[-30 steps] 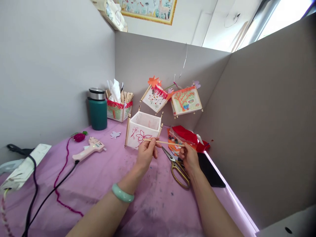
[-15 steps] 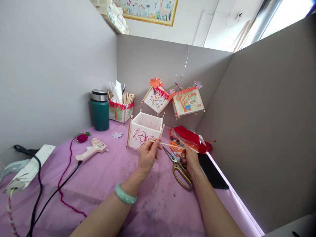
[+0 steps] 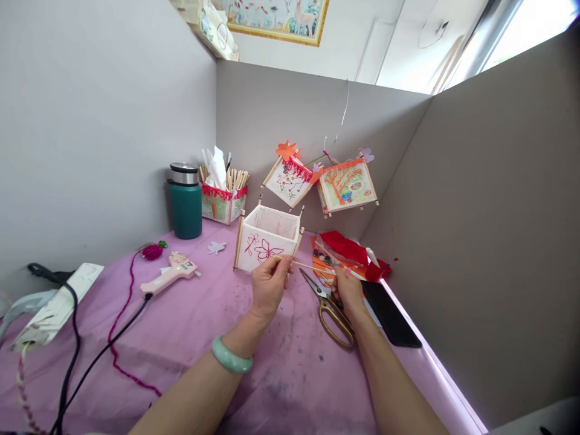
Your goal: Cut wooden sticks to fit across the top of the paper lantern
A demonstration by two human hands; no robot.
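The left hand [image 3: 270, 283] and right hand [image 3: 348, 291] each have a pinching grip on the thin stick [image 3: 312, 266], mid-frame near the white box [image 3: 265, 243]; light, even finger pressure should avoid bending it

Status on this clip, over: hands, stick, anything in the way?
Left hand and right hand hold thin stick between them. White box upright beyond left hand. Scissors near right hand, possible obstacle.
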